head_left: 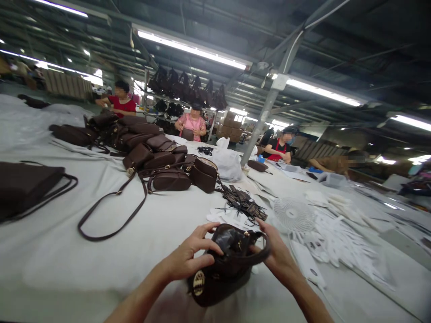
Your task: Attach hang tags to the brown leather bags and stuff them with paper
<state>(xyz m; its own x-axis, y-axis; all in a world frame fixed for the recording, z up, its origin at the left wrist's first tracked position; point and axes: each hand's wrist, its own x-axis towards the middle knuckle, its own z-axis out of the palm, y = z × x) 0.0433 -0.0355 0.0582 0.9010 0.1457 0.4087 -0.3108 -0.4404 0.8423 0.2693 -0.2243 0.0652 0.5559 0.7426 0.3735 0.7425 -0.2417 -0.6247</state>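
One dark brown handbag (220, 285) stands between the hands: left hand (190, 253) grips its left side, right hand (276, 251) its right side, beside the handle. Contents not discernible. Beyond the left hand: one heap of brown shoulder bags (170, 178), overlapping, count indeterminable. Beside the right hand: one white fan (292, 214).

On my feed, the dark brown leather-like handbag (230, 278) looks smooth and glossy on top, its oval gold-coloured metal tag (198, 282) shiny. I make out duller leather-like brown bags (171, 180), a matt off-white cloth-like table cover (101, 269) and a crinkled white plastic sack (227, 162).
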